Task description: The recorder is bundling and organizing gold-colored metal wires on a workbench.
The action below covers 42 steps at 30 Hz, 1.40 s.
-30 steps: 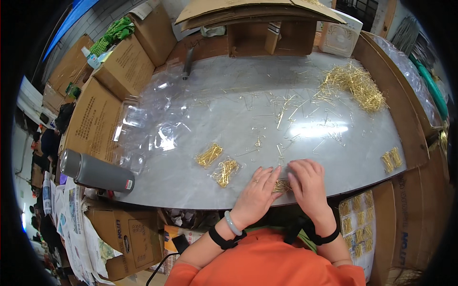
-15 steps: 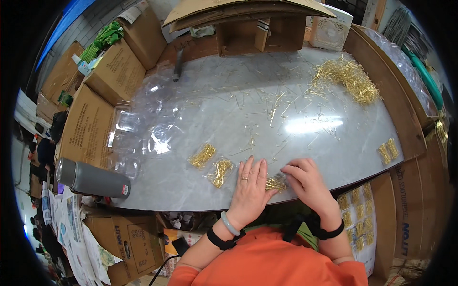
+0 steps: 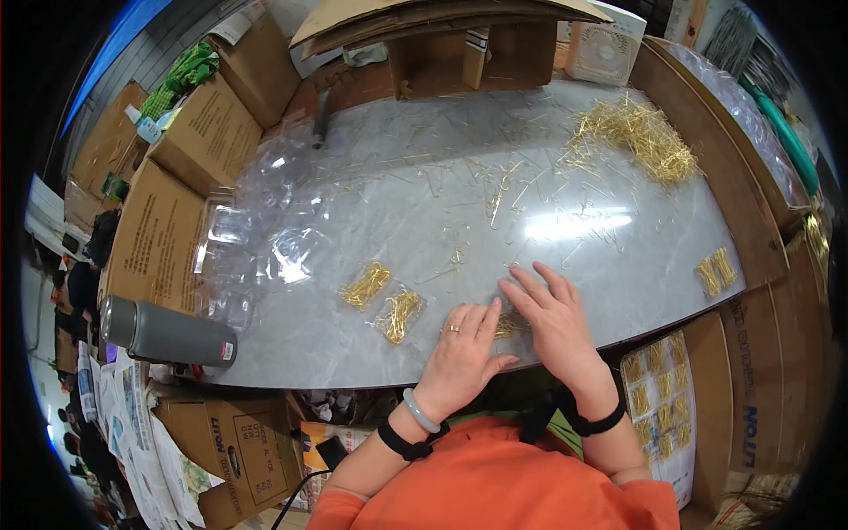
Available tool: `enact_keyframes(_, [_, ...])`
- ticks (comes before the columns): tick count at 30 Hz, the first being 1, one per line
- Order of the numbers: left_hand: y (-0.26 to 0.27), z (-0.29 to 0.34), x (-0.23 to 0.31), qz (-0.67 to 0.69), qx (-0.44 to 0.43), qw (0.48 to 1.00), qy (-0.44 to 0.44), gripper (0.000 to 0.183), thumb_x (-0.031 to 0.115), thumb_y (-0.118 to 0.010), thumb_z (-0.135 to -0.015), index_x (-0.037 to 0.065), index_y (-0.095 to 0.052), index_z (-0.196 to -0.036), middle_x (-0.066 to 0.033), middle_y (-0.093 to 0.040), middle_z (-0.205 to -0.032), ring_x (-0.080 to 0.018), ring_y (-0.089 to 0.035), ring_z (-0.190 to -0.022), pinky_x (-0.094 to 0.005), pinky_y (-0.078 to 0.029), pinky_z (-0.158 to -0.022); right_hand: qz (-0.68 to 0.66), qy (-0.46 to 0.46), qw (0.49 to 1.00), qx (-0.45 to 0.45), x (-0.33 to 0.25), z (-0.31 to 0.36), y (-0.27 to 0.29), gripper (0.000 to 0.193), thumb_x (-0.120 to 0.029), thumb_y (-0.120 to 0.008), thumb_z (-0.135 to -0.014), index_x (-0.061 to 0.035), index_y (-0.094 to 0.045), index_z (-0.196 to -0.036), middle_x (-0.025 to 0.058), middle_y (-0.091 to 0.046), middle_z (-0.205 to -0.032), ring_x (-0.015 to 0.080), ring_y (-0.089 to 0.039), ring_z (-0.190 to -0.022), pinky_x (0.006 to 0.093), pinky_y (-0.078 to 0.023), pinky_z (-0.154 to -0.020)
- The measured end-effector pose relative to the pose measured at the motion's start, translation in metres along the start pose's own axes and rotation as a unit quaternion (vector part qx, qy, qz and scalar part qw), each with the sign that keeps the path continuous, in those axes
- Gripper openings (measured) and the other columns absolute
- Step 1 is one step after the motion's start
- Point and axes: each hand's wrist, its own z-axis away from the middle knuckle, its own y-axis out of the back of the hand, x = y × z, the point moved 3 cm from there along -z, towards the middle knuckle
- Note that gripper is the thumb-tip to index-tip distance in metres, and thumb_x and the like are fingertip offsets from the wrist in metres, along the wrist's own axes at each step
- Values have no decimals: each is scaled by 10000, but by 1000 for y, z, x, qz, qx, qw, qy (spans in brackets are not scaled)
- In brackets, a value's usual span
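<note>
A small bundle of thin, gold-coloured metal wire hooks [image 3: 505,327] lies near the front edge of a smooth, grey marbled tabletop [image 3: 397,212], between a person's two bare hands and partly hidden by them. The left hand [image 3: 458,352], with a ring on one finger, is uncurled just left of the bundle, fingers stretched forward and thumb pointing right; the right hand [image 3: 552,322] is unclenched on the other side, fingers spread. Neither looks closed round the bundle, though from where I stand I cannot tell whether a fingertip touches it. Left of the left hand lie two flat, clear plastic packets of gold hooks [image 3: 400,315]. Beyond the hands, loose gold hooks [image 3: 503,190] are scattered below a tangled gold wire heap [image 3: 636,137] at the far right, and two small gold bundles [image 3: 723,267] lie near the right edge. At the left, shiny clear plastic packaging [image 3: 291,252] spreads beside brown cardboard boxes [image 3: 155,238], with a dark grey cylindrical bottle [image 3: 177,332] at the near left corner. A white fan [image 3: 605,51] stands at the back
</note>
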Motion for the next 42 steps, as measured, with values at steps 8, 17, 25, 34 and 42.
enact_keyframes(8, [-2, 2, -4, 16, 10, 1000, -7, 802, 177, -805, -840, -81, -404, -1485, -230, -523, -1314, -425, -496, -1228, -494, -430, -1057, -107, -127, 975, -147, -8, 21, -3, 458, 15, -626, -858, -29, -608, -1314, 124, -664, -1156, 339, -598, -1111, 440, -488, -937])
enact_keyframes(17, [-3, 2, -3, 11, 3, 1000, -16, 801, 114, -794, -833, -72, -381, -1495, -242, -510, -1333, -437, -488, -1257, -493, -410, -1107, -196, -110, 974, -33, -22, 47, -5, 531, -8, -600, -958, 35, -446, -1465, 273, -492, -1470, 440, -482, -1360, 482, -392, -1151])
enact_keyframes(25, [3, 7, -7, 107, 1, 994, 29, 1047, 206, -868, -797, -13, -225, -1594, -256, -404, -1496, -444, -416, -1385, -500, -386, -1151, -322, -80, 939, -90, 5, 23, 0, 732, -54, -632, -851, 17, -371, -1531, 258, -359, -1595, 409, -322, -1504, 492, -287, -1226])
enact_keyframes(34, [8, 7, -18, 170, -24, 985, 15, 1193, 207, -895, -747, 13, -118, -1632, -269, -283, -1591, -470, -343, -1448, -478, -360, -1184, -203, 59, 960, -181, 0, 13, -18, 708, -220, -799, -798, -61, -529, -1433, 133, -564, -1437, 358, -469, -1386, 522, -339, -1194])
enact_keyframes(42, [2, -8, -15, 185, -66, 980, 27, 1077, 136, -838, -820, 37, -143, -1637, -238, -313, -1610, -420, -354, -1474, -455, -372, -1183, -225, 51, 969, -92, -1, 15, -8, 489, -105, -786, -791, -40, -638, -1252, 119, -644, -1285, 333, -556, -1275, 446, -480, -1062])
